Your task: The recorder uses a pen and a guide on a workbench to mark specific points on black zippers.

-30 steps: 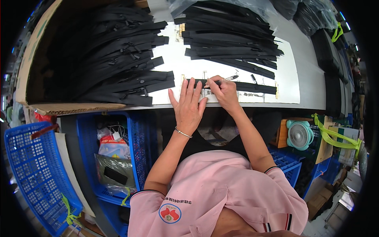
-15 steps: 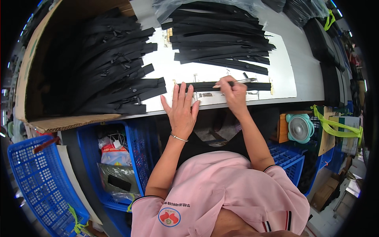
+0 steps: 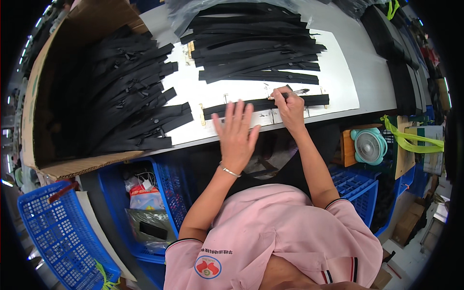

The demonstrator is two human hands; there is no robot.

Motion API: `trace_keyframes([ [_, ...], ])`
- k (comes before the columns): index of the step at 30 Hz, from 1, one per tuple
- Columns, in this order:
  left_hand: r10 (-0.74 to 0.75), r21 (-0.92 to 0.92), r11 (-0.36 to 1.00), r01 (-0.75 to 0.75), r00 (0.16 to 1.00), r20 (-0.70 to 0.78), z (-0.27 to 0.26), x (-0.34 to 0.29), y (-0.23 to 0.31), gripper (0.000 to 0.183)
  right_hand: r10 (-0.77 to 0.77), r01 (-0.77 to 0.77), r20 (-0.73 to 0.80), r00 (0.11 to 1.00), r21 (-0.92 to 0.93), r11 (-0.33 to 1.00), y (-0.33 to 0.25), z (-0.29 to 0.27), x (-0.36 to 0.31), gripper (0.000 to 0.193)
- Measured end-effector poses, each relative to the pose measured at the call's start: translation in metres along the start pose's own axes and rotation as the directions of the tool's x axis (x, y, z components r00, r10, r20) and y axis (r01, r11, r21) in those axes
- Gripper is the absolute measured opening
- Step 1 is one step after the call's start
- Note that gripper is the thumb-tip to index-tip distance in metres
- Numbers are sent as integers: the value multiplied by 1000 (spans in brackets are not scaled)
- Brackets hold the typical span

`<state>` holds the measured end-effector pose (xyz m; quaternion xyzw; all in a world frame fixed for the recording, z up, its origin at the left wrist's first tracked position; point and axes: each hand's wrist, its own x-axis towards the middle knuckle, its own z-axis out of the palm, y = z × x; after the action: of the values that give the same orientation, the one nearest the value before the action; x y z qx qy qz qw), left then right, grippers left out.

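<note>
A long black zipper lies across the white marked board at the front of the table. Over its left part is my left hand, fingers spread and slightly blurred; whether they touch the zipper I cannot tell. My right hand is closed around a slim silver pen, its tip close to the zipper's upper edge, right of the middle. Beyond the hands, a pile of black zippers rests on the board. More black zippers fill the left side, their ends reaching onto the board.
An open cardboard box surrounds the left pile. Clear plastic wrap lies behind the far pile. Below the table stand blue crates, a blue basket and a teal fan. Dark padded pieces sit at right.
My left hand has shifted right, uncovering the zipper's left end. My right hand, still holding the pen, has moved slightly along the zipper. The whole view has shifted a little.
</note>
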<state>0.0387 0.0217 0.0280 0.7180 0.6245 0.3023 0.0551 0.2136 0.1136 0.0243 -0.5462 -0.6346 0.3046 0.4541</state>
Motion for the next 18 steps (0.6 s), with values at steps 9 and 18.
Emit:
trace_keyframes([
  [9,84,-66,994,-82,996,29,26,14,20,45,-69,68,-29,997,-46,997,-1,0,0,19],
  [18,94,-41,995,-94,996,-5,30,11,20,45,-182,179,-39,983,-65,982,3,3,1,19],
])
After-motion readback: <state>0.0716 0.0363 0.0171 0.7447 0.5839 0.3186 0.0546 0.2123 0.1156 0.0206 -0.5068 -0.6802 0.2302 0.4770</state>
